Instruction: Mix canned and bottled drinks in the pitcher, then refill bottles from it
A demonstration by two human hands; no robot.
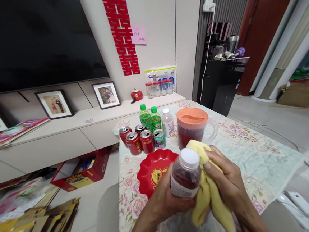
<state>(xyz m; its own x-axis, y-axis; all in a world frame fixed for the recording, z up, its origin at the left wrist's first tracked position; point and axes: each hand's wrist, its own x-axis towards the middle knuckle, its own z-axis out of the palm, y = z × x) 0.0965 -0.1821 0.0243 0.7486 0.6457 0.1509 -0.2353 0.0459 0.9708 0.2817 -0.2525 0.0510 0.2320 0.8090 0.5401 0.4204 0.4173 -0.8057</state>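
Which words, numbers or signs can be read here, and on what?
"囍", repeated: red paper strip.
Possibly "160", partly behind jars: plastic bag.
Too small, blurred or covered to read: writing on pink note, red cans, green-capped bottles, red plate, held bottle's label.

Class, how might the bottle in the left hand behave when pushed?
The bottle probably has some weight: dark liquid shows inside. Its rounded sides could let it roll if laid down. With its white cap on, spilling seems unlikely.

Bottle [185, 178] in the left hand [165, 198], cloth [215, 195] in the right hand [228, 176]; beyond the left lies a plate [145, 171], cans [134, 144] behind it
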